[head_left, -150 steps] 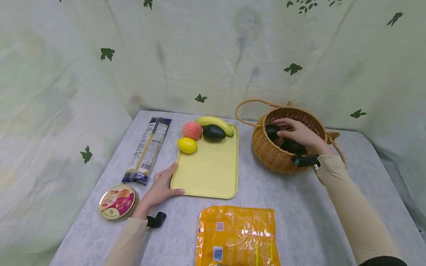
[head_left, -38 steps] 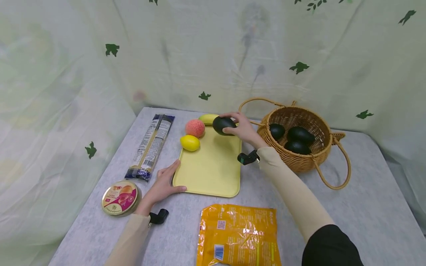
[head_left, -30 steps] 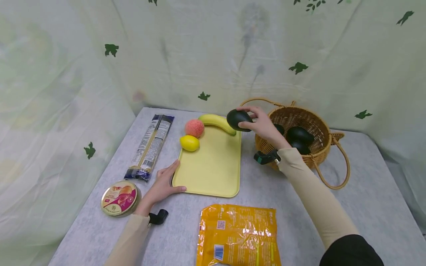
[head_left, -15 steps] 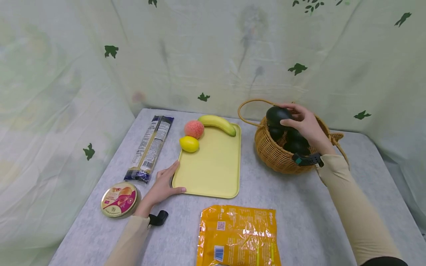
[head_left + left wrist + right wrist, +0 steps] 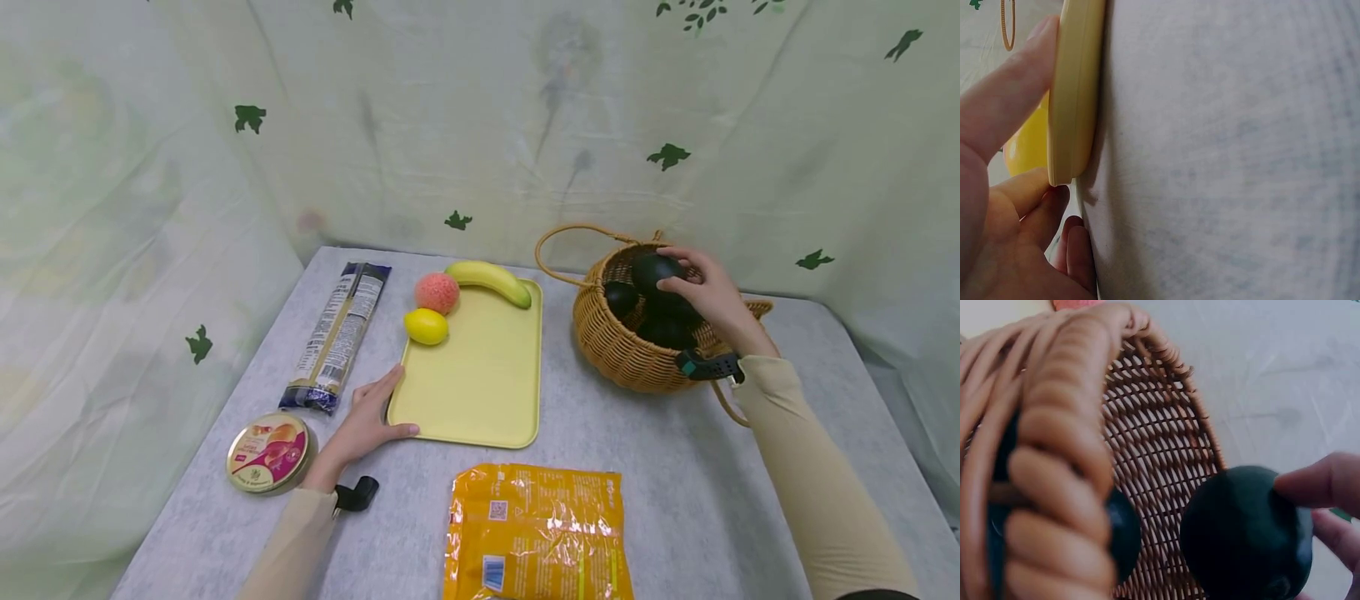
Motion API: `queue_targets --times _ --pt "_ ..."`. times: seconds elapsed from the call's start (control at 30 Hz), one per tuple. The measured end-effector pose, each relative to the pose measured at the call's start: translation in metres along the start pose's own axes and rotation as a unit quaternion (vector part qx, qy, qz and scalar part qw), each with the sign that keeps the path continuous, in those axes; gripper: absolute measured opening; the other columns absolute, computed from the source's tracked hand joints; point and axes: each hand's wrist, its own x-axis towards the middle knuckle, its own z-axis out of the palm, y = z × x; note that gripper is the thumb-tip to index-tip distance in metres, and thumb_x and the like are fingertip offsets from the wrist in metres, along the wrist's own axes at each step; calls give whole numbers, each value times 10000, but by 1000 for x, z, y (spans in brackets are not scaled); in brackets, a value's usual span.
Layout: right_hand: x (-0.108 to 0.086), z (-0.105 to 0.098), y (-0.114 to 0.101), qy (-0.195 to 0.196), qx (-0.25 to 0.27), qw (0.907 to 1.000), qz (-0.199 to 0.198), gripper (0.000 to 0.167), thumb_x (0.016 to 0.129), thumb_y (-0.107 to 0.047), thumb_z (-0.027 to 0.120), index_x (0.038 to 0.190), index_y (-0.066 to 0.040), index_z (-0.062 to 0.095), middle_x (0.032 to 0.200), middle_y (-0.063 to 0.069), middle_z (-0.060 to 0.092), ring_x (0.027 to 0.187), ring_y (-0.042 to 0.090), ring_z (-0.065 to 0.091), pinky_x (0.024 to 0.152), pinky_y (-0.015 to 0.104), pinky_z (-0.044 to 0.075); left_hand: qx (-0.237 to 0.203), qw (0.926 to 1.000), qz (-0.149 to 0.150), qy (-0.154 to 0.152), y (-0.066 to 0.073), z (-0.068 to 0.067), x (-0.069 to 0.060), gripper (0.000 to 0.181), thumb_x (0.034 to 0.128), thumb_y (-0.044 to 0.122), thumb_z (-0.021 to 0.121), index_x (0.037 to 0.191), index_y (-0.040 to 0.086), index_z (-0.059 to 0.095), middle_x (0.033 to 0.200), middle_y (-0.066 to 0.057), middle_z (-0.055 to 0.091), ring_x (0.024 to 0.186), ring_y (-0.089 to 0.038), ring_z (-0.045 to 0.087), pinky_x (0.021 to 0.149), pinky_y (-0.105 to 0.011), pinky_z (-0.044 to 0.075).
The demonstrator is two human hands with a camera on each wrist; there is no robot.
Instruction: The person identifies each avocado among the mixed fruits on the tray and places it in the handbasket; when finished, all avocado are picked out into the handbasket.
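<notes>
In the head view, my right hand point(image 5: 712, 296) pinches a dark green avocado point(image 5: 654, 272) between thumb and fingers, inside the mouth of a round wicker basket point(image 5: 618, 354). The right wrist view has this avocado point(image 5: 1241, 531) beside the woven inner wall. Other dark avocados point(image 5: 621, 297) lie in the basket, partly hidden by the hand. My left hand point(image 5: 363, 423) spreads round the near left corner of a pale yellow tray point(image 5: 480, 387), its thumb on the front edge and fingers along the side. A banana point(image 5: 489, 277), a pink peach-like fruit point(image 5: 437, 293) and a lemon point(image 5: 426, 327) sit at the tray's far end.
A long blue-ended packet point(image 5: 336, 337) and a round tin point(image 5: 267, 452) lie left of the tray. An orange plastic packet point(image 5: 536, 533) lies at the front. The basket's loop handle point(image 5: 555, 242) leans toward the tray. A pale curtain backs the table.
My right hand lifted the avocado from the tray's far end and carried it rightward, then lowered it into the basket. The left hand stays at the tray corner.
</notes>
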Motion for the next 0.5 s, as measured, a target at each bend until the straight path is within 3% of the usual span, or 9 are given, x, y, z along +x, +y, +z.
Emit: queue_targets --times 0.17,0.33,0.5 --pt "-2 3 4 229 -401 9987 202 511 964 -225 565 1418 -35 427 1420 253 344 1224 415 369 963 560 331 16 10000 47 6 1 1 0 1014 765 305 813 1521 36 194 1566 -161 183 1282 -361 178 1024 -547 186" --pt "-5 4 8 89 -648 9971 381 483 999 -248 481 1403 7 413 1287 296 442 1055 433 482 863 537 404 13 10000 12 -5 2 0 -1 1013 766 299 813 1521 36 191 1567 -159 178 1285 -363 174 1026 -551 185" --pt "-6 5 8 2 -584 9978 318 487 1010 -257 459 1409 15 401 1281 297 452 1107 422 464 875 536 406 -7 10000 6 -5 3 -1 -1 1012 767 289 813 1521 33 189 1568 -160 176 1288 -366 171 1025 -548 181"
